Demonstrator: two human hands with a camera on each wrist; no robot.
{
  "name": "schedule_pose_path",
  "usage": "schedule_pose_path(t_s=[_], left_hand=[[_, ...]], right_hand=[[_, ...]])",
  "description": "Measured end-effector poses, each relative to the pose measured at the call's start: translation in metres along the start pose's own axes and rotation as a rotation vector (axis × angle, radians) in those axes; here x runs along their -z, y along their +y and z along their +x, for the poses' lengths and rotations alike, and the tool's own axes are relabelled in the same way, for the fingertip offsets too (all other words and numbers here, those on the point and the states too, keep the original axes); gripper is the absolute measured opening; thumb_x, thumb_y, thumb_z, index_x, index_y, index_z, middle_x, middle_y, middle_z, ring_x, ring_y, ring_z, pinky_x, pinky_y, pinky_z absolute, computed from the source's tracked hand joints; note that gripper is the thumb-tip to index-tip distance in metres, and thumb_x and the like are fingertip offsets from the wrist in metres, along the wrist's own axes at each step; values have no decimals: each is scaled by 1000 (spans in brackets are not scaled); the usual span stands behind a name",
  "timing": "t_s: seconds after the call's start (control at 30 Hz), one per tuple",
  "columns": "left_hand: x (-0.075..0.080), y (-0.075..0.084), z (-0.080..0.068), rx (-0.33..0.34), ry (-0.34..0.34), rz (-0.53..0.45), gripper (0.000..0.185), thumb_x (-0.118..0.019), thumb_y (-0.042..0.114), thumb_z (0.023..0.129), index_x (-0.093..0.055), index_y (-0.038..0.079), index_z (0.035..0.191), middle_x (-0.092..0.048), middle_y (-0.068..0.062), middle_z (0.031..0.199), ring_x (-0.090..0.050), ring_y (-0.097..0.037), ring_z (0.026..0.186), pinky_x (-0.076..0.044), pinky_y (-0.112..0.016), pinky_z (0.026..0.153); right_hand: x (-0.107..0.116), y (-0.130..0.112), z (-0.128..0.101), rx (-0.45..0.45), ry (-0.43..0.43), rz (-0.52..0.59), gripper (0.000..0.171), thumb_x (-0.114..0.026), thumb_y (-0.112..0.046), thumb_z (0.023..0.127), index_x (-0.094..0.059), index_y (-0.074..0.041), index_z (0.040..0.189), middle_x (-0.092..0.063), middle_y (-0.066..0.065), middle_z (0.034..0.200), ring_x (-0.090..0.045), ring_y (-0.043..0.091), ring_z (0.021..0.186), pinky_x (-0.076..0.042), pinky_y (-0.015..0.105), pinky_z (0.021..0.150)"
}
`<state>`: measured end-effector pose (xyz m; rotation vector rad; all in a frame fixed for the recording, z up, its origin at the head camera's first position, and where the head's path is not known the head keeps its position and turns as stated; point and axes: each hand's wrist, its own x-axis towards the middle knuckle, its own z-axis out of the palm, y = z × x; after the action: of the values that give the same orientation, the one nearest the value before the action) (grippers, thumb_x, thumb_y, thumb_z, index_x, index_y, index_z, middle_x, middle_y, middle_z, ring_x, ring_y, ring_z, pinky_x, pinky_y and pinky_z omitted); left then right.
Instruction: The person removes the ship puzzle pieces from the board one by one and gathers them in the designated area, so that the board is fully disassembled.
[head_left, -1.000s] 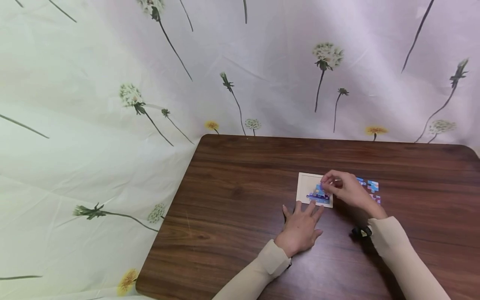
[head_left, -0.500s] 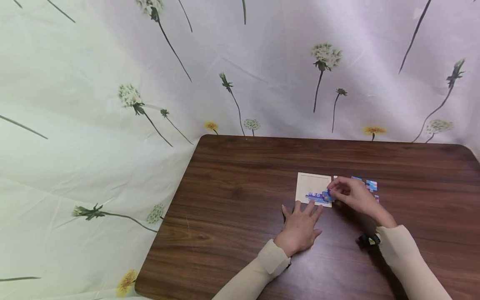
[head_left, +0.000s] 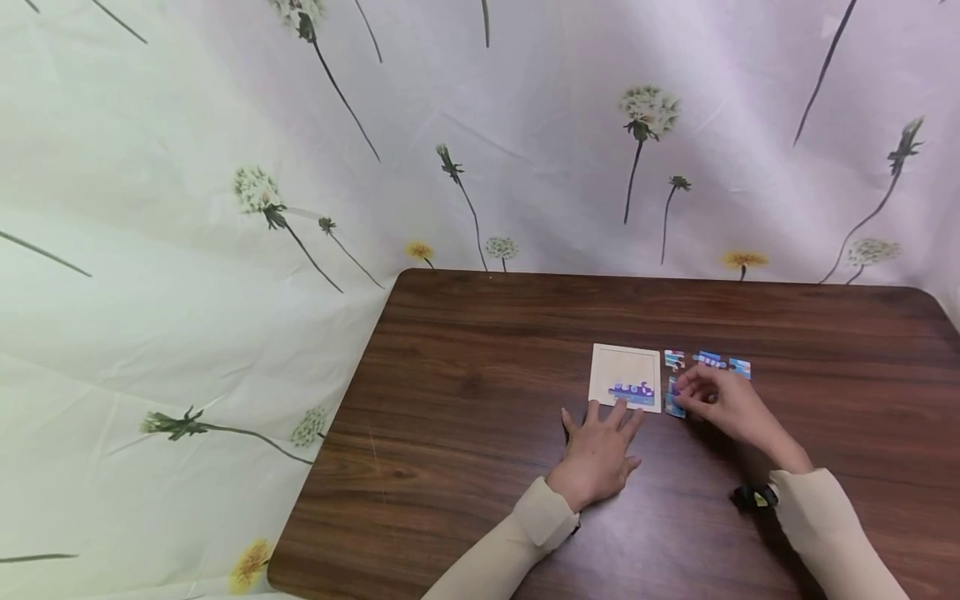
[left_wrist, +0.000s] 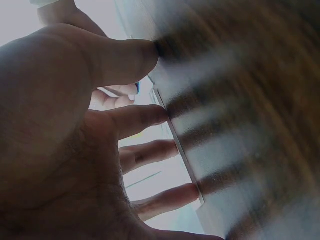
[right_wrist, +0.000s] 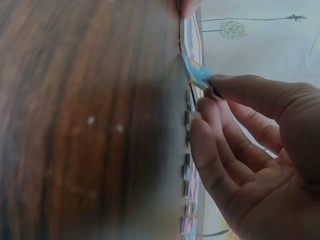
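Puzzle piece (right_wrist: pixel 198 74), blue, pinched at the tips of right hand (head_left: pixel 722 402); sits just off the right edge of puzzle tray (head_left: pixel 626 377), at about 3 o'clock from it; lifted at one end off table (head_left: pixel 487 350), as the right wrist view shows; could slip from so light a pinch and land face down or skid among loose pieces (head_left: pixel 708 361) at 12 o'clock from the hand; could also jam half-seated if brought down tilted beside finished row (head_left: pixel 634 392) along the tray's near edge, and lever those pieces up. Left hand (head_left: pixel 597 452) lies flat with fingers spread, at 6 o'clock from the tray, fingertips (left_wrist: pixel 150 116) touching its near edge, holding nothing; with no more than that bracing it, may let the tray slide toward 12 o'clock under a firm push. Beyond the table, only flowered curtain (head_left: pixel 225 167).
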<state>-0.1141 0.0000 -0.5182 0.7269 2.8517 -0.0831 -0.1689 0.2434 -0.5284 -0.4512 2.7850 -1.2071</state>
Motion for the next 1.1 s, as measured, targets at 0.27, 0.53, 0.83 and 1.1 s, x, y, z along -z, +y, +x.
schedule_pose_path(t_s=[0.27, 0.53, 0.83, 1.1], left_hand=[[-1, 0, 0, -2, 3, -5, 69, -57, 56, 102, -31, 40, 164, -35, 14, 169, -40, -27, 148, -45, -71, 108], [1, 0, 0, -2, -15, -15, 69, -57, 55, 102, -30, 39, 164, -34, 14, 170, -40, -27, 149, -44, -71, 109], [2, 0, 1, 0, -3, -3, 68, -57, 56, 102, -32, 39, 163, -34, 14, 169, -40, -26, 148, -44, -71, 109], [2, 0, -3, 6, 9, -15, 68, -57, 55, 102, -32, 40, 163, -34, 12, 169, -39, -25, 149, -43, -70, 111]], right_hand=[[0, 1, -4, 39, -16, -70, 7, -77, -8, 94, -73, -8, 100, -71, 0, 83, -59, 0, 69, -52, 23, 59], [0, -1, -6, 61, 8, -95, 14, -82, -14, 91, -73, -7, 99, -71, -1, 84, -58, 0, 72, -50, 22, 63], [-3, -2, -6, 58, 0, -120, 26, -87, -16, 85, -72, -5, 103, -71, 4, 89, -58, 2, 72, -51, 22, 63], [-5, -4, -2, 86, 16, -150, 20, -84, -15, 89, -73, -7, 103, -70, 1, 89, -59, 4, 73, -51, 24, 64]])
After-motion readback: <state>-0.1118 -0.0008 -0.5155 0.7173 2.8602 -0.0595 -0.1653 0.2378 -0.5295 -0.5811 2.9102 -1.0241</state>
